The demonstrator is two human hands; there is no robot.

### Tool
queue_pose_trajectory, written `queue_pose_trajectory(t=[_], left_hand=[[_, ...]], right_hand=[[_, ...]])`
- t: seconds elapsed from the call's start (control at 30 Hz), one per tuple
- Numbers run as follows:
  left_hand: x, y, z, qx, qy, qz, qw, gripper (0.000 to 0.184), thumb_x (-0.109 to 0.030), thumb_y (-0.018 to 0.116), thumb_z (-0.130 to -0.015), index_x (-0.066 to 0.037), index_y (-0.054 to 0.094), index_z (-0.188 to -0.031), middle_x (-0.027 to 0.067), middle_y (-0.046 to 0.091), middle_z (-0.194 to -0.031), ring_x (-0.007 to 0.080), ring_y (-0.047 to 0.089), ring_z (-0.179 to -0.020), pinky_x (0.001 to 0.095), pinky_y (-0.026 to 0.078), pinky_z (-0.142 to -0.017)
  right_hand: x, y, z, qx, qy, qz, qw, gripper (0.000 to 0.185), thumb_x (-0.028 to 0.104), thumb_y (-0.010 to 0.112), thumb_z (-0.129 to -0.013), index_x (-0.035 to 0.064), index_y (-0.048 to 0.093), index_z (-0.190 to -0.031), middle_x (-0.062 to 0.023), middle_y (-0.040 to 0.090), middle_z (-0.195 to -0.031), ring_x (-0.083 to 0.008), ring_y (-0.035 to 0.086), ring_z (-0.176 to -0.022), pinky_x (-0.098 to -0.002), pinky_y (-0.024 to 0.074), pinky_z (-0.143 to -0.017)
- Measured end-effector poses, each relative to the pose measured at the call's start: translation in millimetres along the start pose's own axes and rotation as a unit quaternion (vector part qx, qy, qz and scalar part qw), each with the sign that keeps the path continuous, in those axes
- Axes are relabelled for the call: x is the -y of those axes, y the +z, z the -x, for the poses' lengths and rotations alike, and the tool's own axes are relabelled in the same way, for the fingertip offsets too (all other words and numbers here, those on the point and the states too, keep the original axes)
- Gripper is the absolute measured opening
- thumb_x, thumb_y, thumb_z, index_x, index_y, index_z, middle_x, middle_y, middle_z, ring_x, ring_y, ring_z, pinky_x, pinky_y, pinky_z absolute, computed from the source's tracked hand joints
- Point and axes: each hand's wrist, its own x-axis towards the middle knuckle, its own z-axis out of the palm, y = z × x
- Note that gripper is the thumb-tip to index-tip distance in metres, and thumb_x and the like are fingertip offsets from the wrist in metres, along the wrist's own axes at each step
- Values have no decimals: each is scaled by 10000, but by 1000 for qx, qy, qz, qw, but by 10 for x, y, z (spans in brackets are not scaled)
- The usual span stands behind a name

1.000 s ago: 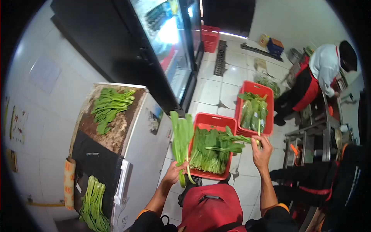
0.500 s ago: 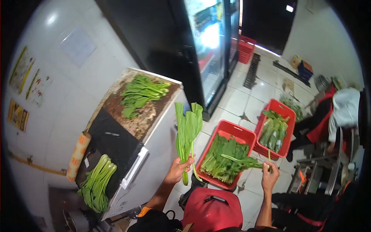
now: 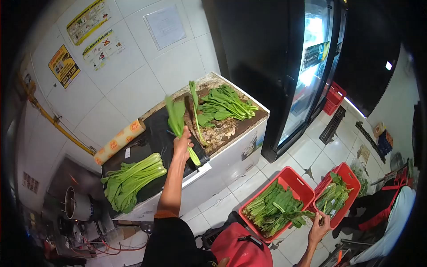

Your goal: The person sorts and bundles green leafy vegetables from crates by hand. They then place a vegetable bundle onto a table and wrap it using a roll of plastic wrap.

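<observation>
My left hand (image 3: 182, 144) is closed around the stem of a choy sum (image 3: 175, 113), held over the black sheet (image 3: 153, 129) on the white chest. Just right of it, a single choy sum stalk (image 3: 194, 102) lies on the worn brown top. A choy sum pile (image 3: 224, 104) rests farther right there, and another bunch (image 3: 135, 178) sits at the left end with its stems pointing right. Low at the right, my right hand (image 3: 321, 227) pinches the stem end of a leafy green (image 3: 296, 218) whose leaves reach over the nearer red crate (image 3: 304, 189).
A second red crate (image 3: 353, 178) of greens stands beside the nearer one. A patterned roll (image 3: 120, 141) lies along the wall. The glass-door fridge (image 3: 307, 75) stands behind the chest. A pot (image 3: 78, 204) is at lower left. Another person's pale sleeve (image 3: 393, 222) shows at right.
My view has swung left. My left hand has carried its greens from the floor side to above the chest, and a separate stalk now lies on the top. My right hand stays by the crates.
</observation>
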Motion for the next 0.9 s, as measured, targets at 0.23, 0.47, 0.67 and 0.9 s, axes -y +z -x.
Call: queue_pose_trajectory(t=[0.23, 0.47, 0.67, 0.9], left_hand=[[626, 197, 908, 169, -160, 300, 925, 347, -305, 553, -949, 6, 548, -1102, 17, 489, -808, 70, 462, -641, 201, 377, -510], [708, 1180, 2059, 349, -229, 272, 867, 644, -450, 498, -935, -35, 330, -1398, 145, 511, -1272, 224, 531, -1143, 365, 443, -961], [796, 1444, 2251, 388, -282, 329, 814, 612, -453, 485, -943, -17, 353, -1351, 112, 525, -1215, 204, 537, -1085, 330, 463, -926], [763, 1459, 2238, 357, -275, 294, 843, 319, -292, 553, -952, -68, 474, -1166, -3, 478, -780, 86, 469, -643, 252, 437, -637]], right_hand=[[979, -124, -261, -44, -35, -68, 996, 147, -34, 594, -863, -40, 647, -1000, -39, 557, -843, -86, 499, -713, -216, 400, -619], [1765, 221, -27, 19, -329, -67, 942, 282, -56, 716, -689, 27, 681, -957, -132, 679, -932, -257, 644, -812, -322, 502, -712], [1394, 658, 365, 142, -325, -57, 933, 282, -91, 684, -691, 12, 683, -954, -159, 659, -969, -291, 650, -850, -347, 527, -724], [1242, 589, 408, 230, 45, -285, 929, 231, 39, 500, -941, -41, 618, -1124, -144, 669, -1021, -159, 622, -863, -279, 493, -791]])
